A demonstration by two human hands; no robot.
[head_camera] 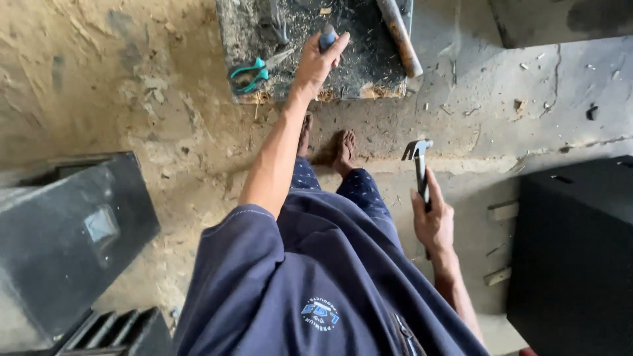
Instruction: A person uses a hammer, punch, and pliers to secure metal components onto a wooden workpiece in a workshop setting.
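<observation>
I see the left hand [318, 62] stretched out ahead, fingers wrapped around a blue-handled tool [327, 36] standing on the littered tabletop [369, 66]. Green-handled pliers [252, 72] lie just to its left. The right hand [433, 224] hangs low beside my leg, clamped on a claw hammer [419, 165], head pointing forward.

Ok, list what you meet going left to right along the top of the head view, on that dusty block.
Green-handled scissors → left hand gripping a blue-handled tool → wooden handle lying at the block's right edge.
</observation>
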